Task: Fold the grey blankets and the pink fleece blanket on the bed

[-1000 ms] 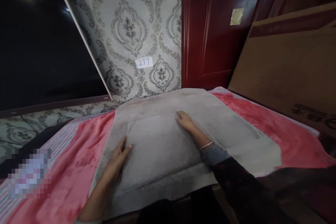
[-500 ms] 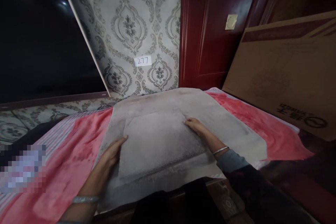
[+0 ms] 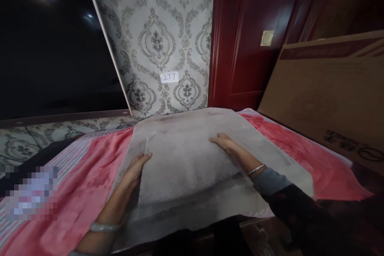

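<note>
In the middle of the bed-like surface, below the patterned wallpaper [image 3: 156,8], a rectangular grey plush pad [image 3: 183,168] lies on a wider grey cloth [image 3: 276,160], with a pink blanket [image 3: 99,164] spread beneath and showing on both sides. Whether the pad is a separate piece or a folded layer of that cloth, I cannot tell. The left hand [image 3: 135,170] grips its left edge, thumb on top and the other fingers mostly hidden; the right hand [image 3: 225,144] pinches the opposite edge, towards the far end. It should be light for two hands and soft to squeeze, with a short nap that looks more grippy than slippery and nothing fragile about it. The near edge looks thick and shadowed, so layers could slide apart or the middle sag; holding both sides through the full thickness, at matching points near mid-length, would probably keep it flattest.
</note>
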Tool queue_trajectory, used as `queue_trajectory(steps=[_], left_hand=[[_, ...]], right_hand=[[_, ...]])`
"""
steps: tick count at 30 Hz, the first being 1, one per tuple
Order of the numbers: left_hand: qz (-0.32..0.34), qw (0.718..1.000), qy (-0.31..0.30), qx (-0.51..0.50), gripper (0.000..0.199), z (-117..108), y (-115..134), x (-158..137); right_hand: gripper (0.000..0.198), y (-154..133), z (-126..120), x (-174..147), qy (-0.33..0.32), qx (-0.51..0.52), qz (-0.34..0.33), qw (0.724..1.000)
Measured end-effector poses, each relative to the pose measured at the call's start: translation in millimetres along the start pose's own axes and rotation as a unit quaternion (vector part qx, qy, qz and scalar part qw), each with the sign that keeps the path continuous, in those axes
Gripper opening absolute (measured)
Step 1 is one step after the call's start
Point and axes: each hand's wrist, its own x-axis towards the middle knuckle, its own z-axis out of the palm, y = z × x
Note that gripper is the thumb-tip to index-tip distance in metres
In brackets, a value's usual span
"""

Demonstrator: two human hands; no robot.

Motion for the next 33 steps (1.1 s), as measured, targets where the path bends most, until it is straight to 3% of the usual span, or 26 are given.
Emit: queue_trajectory(steps=[4, 8, 10, 12, 13, 15, 18, 20, 23, 28, 33], left_hand=[[0.045, 0.998, -0.033, 0.011, 0.04, 2.8, 2.7, -3.9], [0.004, 0.996, -0.064, 0.063, 0.042, -5.5, -23.0, 6.7], [-0.017, 0.991, -0.044, 0.121, 0.043, -11.7, -35.2, 15.3], [0.039, 0.976, 0.005, 0.213, 0.049, -14.8, -38.8, 22.3], [0.101, 0.958, 0.034, 0.266, 0.054, -13.7, -37.4, 24.3], [0.247, 0.893, 0.055, 0.372, 0.061, -5.1, -31.3, 24.9], [0.37, 0.782, -0.012, 0.501, 0.065, 19.7, -28.3, 19.2], [0.36, 0.734, -0.065, 0.572, 0.064, 35.7, -36.2, 14.6], [0.302, 0.702, -0.113, 0.636, 0.061, 47.2, -55.3, 12.0], [0.286, 0.697, -0.127, 0.645, 0.062, 44.1, -66.7, 14.5], [0.285, 0.688, -0.12, 0.656, 0.061, 44.1, -61.5, 12.6]], right_hand=[[0.035, -10.5, -18.7, 7.3, 0.02, -0.033, -0.027, 0.999], [0.039, 12.5, -20.7, 1.7, 0.032, -0.103, -0.013, 0.994], [0.041, 25.7, -17.3, -3.3, 0.041, -0.147, -0.007, 0.988], [0.047, 30.6, -12.8, -5.9, 0.053, -0.185, -0.016, 0.981], [0.051, 29.1, -9.6, -5.9, 0.059, -0.198, -0.026, 0.978], [0.058, 20.1, 0.1, -3.9, 0.064, -0.23, -0.079, 0.968], [0.061, 6.2, 24.1, -0.9, 0.069, -0.316, -0.199, 0.925], [0.061, 6.6, 42.5, -1.2, 0.065, -0.377, -0.238, 0.893], [0.06, 22.0, 62.3, -3.1, 0.031, -0.426, -0.205, 0.881], [0.062, 42.8, 67.3, -0.7, 0.011, -0.426, -0.19, 0.884], [0.06, 34.1, 62.9, -0.1, -0.003, -0.423, -0.18, 0.888]])
